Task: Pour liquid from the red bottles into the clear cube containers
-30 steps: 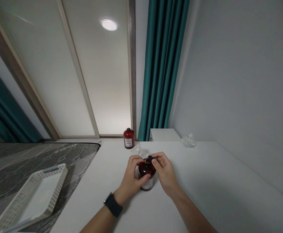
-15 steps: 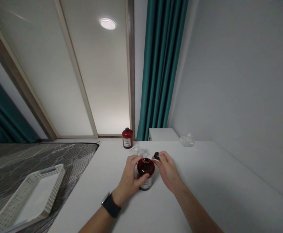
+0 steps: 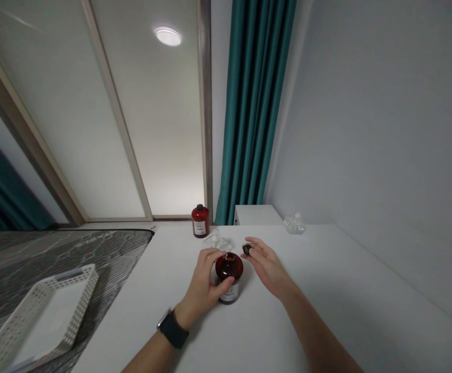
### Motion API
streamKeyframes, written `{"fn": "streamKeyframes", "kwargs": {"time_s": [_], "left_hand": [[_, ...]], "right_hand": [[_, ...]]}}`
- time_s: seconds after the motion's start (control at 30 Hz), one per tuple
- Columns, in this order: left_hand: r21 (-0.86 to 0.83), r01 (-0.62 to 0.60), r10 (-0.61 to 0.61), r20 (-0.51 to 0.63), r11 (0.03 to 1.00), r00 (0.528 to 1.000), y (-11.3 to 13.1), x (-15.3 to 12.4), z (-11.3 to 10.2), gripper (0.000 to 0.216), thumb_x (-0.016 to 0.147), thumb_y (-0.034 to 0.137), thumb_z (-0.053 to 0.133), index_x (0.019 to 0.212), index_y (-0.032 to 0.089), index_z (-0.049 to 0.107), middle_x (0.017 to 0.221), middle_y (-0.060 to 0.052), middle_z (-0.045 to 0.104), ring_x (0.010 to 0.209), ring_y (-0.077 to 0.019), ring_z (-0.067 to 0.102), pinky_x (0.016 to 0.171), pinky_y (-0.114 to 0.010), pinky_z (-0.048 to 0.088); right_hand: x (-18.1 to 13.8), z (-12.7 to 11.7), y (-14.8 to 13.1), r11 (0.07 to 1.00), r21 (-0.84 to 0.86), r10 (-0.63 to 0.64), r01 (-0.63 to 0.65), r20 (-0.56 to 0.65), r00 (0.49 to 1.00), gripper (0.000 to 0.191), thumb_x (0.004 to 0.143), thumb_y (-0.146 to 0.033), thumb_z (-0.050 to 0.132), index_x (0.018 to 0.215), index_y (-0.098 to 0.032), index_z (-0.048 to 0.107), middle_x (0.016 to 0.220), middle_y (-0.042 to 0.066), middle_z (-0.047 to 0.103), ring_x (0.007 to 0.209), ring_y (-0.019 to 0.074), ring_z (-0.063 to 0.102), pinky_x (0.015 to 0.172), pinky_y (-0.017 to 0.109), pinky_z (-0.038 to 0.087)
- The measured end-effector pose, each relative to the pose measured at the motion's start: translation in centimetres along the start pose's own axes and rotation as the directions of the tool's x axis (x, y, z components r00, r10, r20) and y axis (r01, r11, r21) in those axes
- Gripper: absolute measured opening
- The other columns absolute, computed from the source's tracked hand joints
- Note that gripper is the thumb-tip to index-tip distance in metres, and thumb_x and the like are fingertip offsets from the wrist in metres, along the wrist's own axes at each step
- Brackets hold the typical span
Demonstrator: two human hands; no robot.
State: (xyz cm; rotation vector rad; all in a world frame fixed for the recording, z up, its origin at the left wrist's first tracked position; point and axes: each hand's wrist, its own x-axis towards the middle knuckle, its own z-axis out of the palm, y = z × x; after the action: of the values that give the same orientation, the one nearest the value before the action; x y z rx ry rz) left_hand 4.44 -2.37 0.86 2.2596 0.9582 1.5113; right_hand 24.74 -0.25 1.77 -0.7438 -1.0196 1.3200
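A dark red glass bottle (image 3: 229, 268) with a pale label stands upright on the white table (image 3: 148, 305), its mouth uncovered. My left hand (image 3: 206, 280) wraps around its left side, thumb across the front. Just right of the bottle's neck, my right hand (image 3: 266, 264) pinches a small black cap (image 3: 246, 249) between its fingers, apart from the bottle. Behind them, a second red bottle (image 3: 200, 221) with a black cap on sits near the far table edge.
Crumpled clear plastic (image 3: 218, 240) lies behind the held bottle, and another clear plastic piece (image 3: 294, 224) is at the far right. A white perforated basket (image 3: 82, 305) rests on a grey patterned surface to the left. A wall (image 3: 384, 155) rises on the right.
My right hand has turned the black cap a little in its fingers, still beside the bottle's neck. The left hand keeps its hold. The whole view has shifted slightly.
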Motion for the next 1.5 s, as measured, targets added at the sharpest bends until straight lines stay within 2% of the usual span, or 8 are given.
{"fn": "streamKeyframes", "kwargs": {"time_s": [0.07, 0.13, 0.17, 0.5, 0.67, 0.83, 1.27, 1.5], "left_hand": [[0.003, 0.002, -0.002, -0.004, 1.000, 1.000, -0.1, 0.0, 0.0, 0.042, 0.085, 0.029, 0.067, 0.124, 0.023, 0.053, 0.114, -0.011, 0.056, 0.107, -0.0283, 0.056, 0.091, -0.046, 0.050], [0.008, 0.008, -0.008, 0.001, 1.000, 1.000, -0.2, 0.0, 0.0, 0.043, 0.084, 0.029, 0.067, 0.124, 0.023, 0.053, 0.114, -0.011, 0.057, 0.108, -0.0285, 0.056, 0.092, -0.046, 0.050], [0.011, 0.012, -0.012, 0.005, 1.000, 1.000, -0.2, 0.0, 0.0, 0.043, 0.084, 0.029, 0.067, 0.124, 0.023, 0.053, 0.114, -0.011, 0.056, 0.108, -0.0285, 0.056, 0.092, -0.046, 0.050], [-0.003, 0.019, -0.019, 0.030, 1.000, 0.999, 0.0, 0.1, 0.0, 0.042, 0.085, 0.025, 0.066, 0.125, 0.023, 0.051, 0.115, -0.011, 0.053, 0.109, -0.0285, 0.054, 0.092, -0.047, 0.049], [0.002, 0.010, -0.010, 0.032, 1.000, 0.999, -0.1, 0.2, 0.0, 0.043, 0.085, 0.026, 0.066, 0.125, 0.024, 0.050, 0.115, -0.010, 0.053, 0.108, -0.0283, 0.054, 0.091, -0.046, 0.049], [0.005, -0.006, 0.006, 0.025, 1.000, 1.000, -0.1, 0.2, -0.1, 0.042, 0.086, 0.026, 0.066, 0.125, 0.023, 0.051, 0.114, -0.010, 0.054, 0.108, -0.0274, 0.054, 0.091, -0.044, 0.049], [0.005, -0.030, 0.030, 0.033, 1.000, 0.999, -0.1, 0.4, -0.5, 0.042, 0.085, 0.025, 0.067, 0.124, 0.024, 0.051, 0.113, -0.009, 0.055, 0.106, -0.0264, 0.055, 0.089, -0.042, 0.051], [0.013, -0.036, 0.035, 0.039, 0.999, 0.999, -0.3, 0.5, -0.6, 0.040, 0.086, 0.030, 0.069, 0.122, 0.023, 0.053, 0.112, -0.009, 0.055, 0.106, -0.0269, 0.056, 0.089, -0.043, 0.051]], "right_hand": [[0.3, -0.9, 0.3, 0.979, -0.200, -0.043, 0.048, 0.029, 0.999, 0.030, 0.080, -0.038, 0.072, 0.107, -0.024, 0.072, 0.104, 0.005, 0.071, 0.095, 0.0202, 0.066, 0.093, 0.041, 0.053], [0.7, -1.9, 0.8, 0.880, -0.454, -0.125, 0.136, 0.054, 0.991, 0.028, 0.084, -0.037, 0.066, 0.109, -0.025, 0.072, 0.109, 0.005, 0.069, 0.097, 0.0201, 0.067, 0.094, 0.041, 0.053], [1.0, -2.5, 1.2, 0.847, -0.507, -0.157, 0.158, 0.046, 0.987, 0.026, 0.081, -0.036, 0.068, 0.104, -0.025, 0.073, 0.108, 0.005, 0.067, 0.097, 0.0204, 0.066, 0.094, 0.041, 0.052], [2.7, -6.1, 3.8, 0.606, -0.766, -0.288, 0.216, 0.043, 0.957, 0.007, 0.071, -0.020, 0.069, 0.073, -0.023, 0.063, 0.080, 0.002, 0.060, 0.080, 0.0230, 0.058, 0.083, 0.044, 0.049], [3.2, -7.2, 4.5, 0.491, -0.844, -0.299, 0.216, 0.070, 0.952, 0.012, 0.072, -0.015, 0.063, 0.067, -0.024, 0.056, 0.075, 0.001, 0.056, 0.074, 0.0226, 0.055, 0.078, 0.040, 0.046], [3.5, -7.7, 5.1, 0.426, -0.878, -0.304, 0.217, 0.087, 0.949, 0.012, 0.073, -0.014, 0.062, 0.072, -0.024, 0.056, 0.079, 0.002, 0.058, 0.078, 0.0237, 0.058, 0.078, 0.039, 0.047], [3.3, -7.4, 5.2, 0.378, -0.911, -0.255, 0.163, 0.066, 0.965, 0.018, 0.080, -0.014, 0.059, 0.095, -0.023, 0.058, 0.093, 0.004, 0.073, 0.091, 0.0223, 0.068, 0.088, 0.038, 0.051], [2.8, -7.2, 5.2, 0.371, -0.917, -0.230, 0.147, 0.063, 0.971, 0.034, 0.076, -0.012, 0.063, 0.107, -0.025, 0.060, 0.109, 0.007, 0.073, 0.106, 0.0264, 0.065, 0.098, 0.046, 0.045]]}}
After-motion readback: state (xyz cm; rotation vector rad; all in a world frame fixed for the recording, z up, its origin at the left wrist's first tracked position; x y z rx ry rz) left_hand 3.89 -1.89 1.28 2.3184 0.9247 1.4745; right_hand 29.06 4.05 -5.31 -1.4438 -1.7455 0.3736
